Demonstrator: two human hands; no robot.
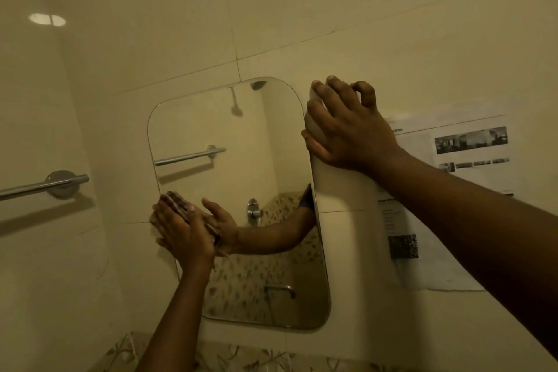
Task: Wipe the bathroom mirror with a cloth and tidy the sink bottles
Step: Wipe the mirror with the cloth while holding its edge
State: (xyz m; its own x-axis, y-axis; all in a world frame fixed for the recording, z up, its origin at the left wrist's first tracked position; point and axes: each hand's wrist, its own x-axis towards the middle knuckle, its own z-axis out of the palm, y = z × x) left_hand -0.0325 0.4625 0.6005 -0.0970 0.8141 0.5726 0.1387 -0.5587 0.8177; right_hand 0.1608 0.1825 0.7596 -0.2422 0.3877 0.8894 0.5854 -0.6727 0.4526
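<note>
Left hand (181, 232) lay flat, fingers straight, pressing cloth (176, 198) against the lower left edge of mirror (241, 136). Cloth sat between palm and glass, only its striped end showing past the fingertips. Right hand (347, 127) gripped the mirror's upper right edge, thumb on the glass side, fingers curled over behind. Towel rail (42, 185) left of mirror; printed sheet (459, 178) on wall to its right

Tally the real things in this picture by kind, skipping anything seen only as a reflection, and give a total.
Mirror: 1
Towel bar: 1
Paper notice: 1
Cloth: 1
Hands: 2 (left hand, right hand)
Total: 6
</note>
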